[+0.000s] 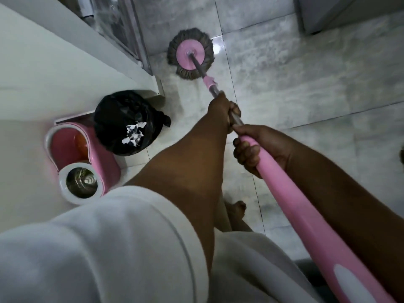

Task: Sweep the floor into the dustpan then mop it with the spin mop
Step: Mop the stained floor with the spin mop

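The pink handle (pixel 306 215) of the spin mop runs out of the picture at the lower right corner, so its top end is cut off. The left hand (pixel 223 110) covers a stretch of the grey pole, and its fingertips are hidden behind that pole. The right hand (pixel 258 149) wraps the handle where pink begins, hiding that joint. The mop head (pixel 190 54) is slightly blurred; its far strands merge with the floor (pixel 306 84). A white sleeve (pixel 98 237) hides part of the pink spin bucket (pixel 102 162). The bare foot (pixel 237 209) shows only in part, behind the left forearm and garment. The white scraps (pixel 133 134) in the black bin bag (pixel 122 119) are too small to identify.
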`<act>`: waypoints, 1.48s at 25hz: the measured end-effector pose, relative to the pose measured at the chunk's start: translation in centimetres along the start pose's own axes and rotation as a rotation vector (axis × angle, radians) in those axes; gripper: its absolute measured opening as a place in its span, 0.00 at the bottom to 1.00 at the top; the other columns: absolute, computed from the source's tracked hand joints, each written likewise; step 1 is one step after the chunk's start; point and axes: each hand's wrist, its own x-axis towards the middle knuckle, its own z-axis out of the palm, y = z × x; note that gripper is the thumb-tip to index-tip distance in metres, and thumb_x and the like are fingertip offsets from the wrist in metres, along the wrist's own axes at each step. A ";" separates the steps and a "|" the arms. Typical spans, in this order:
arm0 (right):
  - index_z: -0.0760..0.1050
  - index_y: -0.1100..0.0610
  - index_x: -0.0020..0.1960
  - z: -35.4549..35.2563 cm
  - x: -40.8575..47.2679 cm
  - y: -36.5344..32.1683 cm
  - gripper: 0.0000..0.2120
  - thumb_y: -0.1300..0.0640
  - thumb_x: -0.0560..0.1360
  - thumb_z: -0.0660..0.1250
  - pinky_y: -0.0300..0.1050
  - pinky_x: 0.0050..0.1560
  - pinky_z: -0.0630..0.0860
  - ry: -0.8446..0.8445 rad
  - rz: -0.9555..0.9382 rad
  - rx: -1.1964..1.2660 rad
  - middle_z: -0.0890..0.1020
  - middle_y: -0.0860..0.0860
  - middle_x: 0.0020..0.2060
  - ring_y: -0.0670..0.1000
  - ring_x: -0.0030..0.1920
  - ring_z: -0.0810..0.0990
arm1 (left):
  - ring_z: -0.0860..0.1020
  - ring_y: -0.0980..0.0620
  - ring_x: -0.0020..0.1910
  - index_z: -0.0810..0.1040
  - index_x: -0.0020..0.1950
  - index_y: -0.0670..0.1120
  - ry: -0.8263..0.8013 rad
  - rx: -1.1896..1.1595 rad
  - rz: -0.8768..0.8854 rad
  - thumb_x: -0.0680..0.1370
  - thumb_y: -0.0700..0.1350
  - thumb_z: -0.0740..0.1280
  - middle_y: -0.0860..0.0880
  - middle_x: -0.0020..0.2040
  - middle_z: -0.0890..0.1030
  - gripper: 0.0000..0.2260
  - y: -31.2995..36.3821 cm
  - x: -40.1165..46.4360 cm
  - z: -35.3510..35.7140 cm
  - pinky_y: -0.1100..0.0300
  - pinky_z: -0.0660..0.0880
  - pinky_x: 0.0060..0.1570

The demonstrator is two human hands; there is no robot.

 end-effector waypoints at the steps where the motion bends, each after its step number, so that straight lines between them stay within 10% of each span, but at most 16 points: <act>1: 0.65 0.56 0.31 -0.5 -0.2 2.3 0.19 0.49 0.79 0.60 0.32 0.15 0.61 -0.002 0.006 -0.016 0.65 0.46 0.20 0.41 0.16 0.63 | 0.61 0.55 0.11 0.69 0.26 0.44 -0.019 0.030 -0.011 0.85 0.55 0.52 0.50 0.14 0.63 0.29 -1.6 -0.1 -1.2 0.62 0.59 0.26; 8: 0.64 0.55 0.30 -5.6 -2.3 16.0 0.21 0.50 0.81 0.59 0.32 0.17 0.59 0.065 -0.008 -0.087 0.65 0.48 0.17 0.43 0.15 0.62 | 0.64 0.57 0.20 0.63 0.36 0.46 0.081 0.079 -0.095 0.85 0.52 0.54 0.51 0.28 0.65 0.18 -14.5 -2.6 -7.7 0.69 0.62 0.18; 19: 0.69 0.57 0.34 -14.7 -11.9 30.2 0.14 0.51 0.72 0.66 0.33 0.16 0.63 0.077 -0.036 0.284 0.67 0.49 0.21 0.45 0.16 0.65 | 0.65 0.52 0.12 0.67 0.32 0.43 -0.021 0.436 -0.257 0.82 0.59 0.56 0.47 0.19 0.66 0.25 -33.3 -9.9 -4.7 0.69 0.66 0.22; 37: 0.67 0.57 0.28 -0.6 0.2 9.0 0.23 0.49 0.80 0.60 0.31 0.16 0.63 0.087 -0.108 -0.040 0.66 0.48 0.17 0.44 0.15 0.64 | 0.61 0.56 0.12 0.60 0.34 0.46 -0.054 0.109 -0.039 0.84 0.56 0.53 0.51 0.18 0.63 0.22 -6.2 -1.9 -4.9 0.74 0.58 0.19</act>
